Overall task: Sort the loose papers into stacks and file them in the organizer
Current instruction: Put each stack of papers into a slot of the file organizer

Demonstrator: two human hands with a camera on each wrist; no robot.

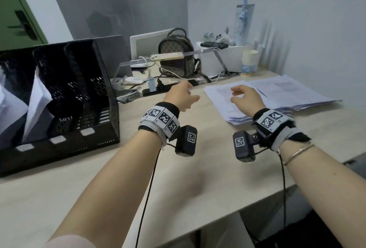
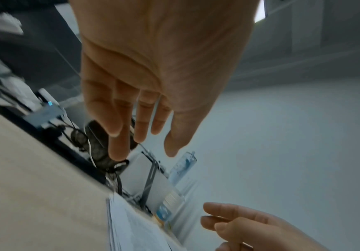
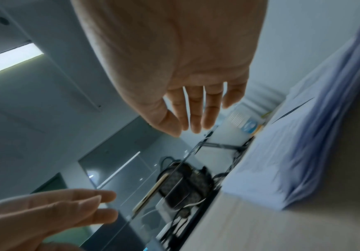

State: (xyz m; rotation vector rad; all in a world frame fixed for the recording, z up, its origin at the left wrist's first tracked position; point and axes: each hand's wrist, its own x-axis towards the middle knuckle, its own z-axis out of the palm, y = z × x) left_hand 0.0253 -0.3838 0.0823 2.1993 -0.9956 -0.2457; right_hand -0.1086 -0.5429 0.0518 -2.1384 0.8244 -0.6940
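A thick pile of loose white papers lies on the desk at the right; its edge shows in the wrist views. A black mesh organizer stands at the left, with white sheets in its left slots. My left hand hovers above the desk between organizer and pile, fingers relaxed and holding nothing. My right hand hangs just over the pile's near left part, fingers loosely bent and empty. I cannot tell whether it touches the paper.
Along the desk's back stand a patterned backpack, a phone on a clear riser, a power strip with cables, stacked paper cups and a white box. The desk edge runs in front.
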